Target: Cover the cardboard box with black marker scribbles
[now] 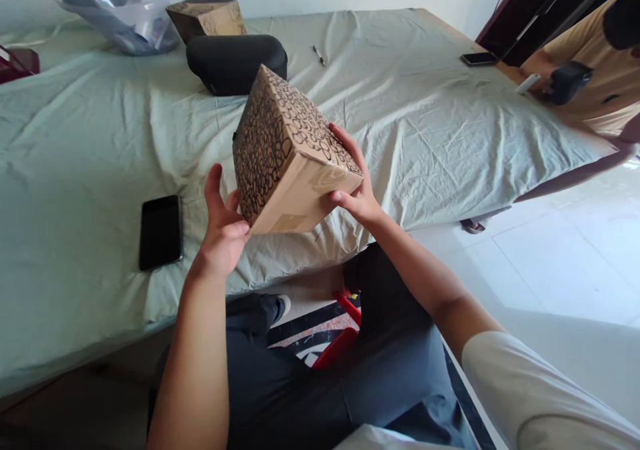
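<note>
A brown cardboard box with a dark swirl print and clear tape on its near edge is held tilted above the bed's front edge. My right hand grips its right side, fingers over the top face and thumb on the taped edge. My left hand supports the lower left corner, fingers raised behind the box and thumb at the bottom edge.
A pale green sheet covers the bed. On it lie a black phone, a black pouch, a second printed box, clear plastic packaging, a pen and another phone. Another person sits at the far right.
</note>
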{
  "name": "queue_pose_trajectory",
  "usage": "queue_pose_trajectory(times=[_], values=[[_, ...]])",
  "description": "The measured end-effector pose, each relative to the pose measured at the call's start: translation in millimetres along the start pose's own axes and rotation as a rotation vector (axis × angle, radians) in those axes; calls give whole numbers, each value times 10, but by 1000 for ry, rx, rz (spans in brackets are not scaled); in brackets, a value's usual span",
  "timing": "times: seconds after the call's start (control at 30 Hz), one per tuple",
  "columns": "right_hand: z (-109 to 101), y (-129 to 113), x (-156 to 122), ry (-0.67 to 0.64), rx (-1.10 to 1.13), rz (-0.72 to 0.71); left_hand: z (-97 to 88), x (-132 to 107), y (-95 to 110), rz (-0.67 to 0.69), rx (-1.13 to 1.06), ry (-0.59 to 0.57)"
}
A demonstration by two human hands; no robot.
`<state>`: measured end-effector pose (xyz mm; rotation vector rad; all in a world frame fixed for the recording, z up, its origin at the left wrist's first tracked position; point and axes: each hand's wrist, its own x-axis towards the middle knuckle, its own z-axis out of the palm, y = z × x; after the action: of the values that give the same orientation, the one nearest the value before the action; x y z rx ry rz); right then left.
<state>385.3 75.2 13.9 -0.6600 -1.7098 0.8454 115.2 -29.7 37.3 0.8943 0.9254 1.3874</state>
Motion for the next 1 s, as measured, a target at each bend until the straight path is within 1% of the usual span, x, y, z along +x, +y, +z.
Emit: queue_pose_trajectory(times=[0.07,0.13,0.2,0.27,0.43,0.57,0.77,0.87,0.93,1.0], values=[[1,-15,2,-3,-11,26,-80,38,-64,-19,29,-25],[24,-17,-10,-23,-14,65,-118,63,-143,-35,70,-79],[51,-9,-26,-44,-8,75,-110,64,-207,-50,102,-113],[69,-1,-37,-49,3,67,-72,46,-240,-64,102,-107],[76,-8,-36,-29,26,94,-10,9,-231,-90,52,-53],[83,-9,-32,-15,68,127,-29,11,-216,-82,69,-70],[94,15,-50,-50,62,120,-89,53,-219,-99,88,-85],[74,29,-60,-77,8,99,-92,99,-200,-151,36,-38],[58,25,-64,-127,-54,24,-54,113,-155,-172,-56,28],[50,3,-67,-196,-118,-67,4,106,-86,-165,-136,82]])
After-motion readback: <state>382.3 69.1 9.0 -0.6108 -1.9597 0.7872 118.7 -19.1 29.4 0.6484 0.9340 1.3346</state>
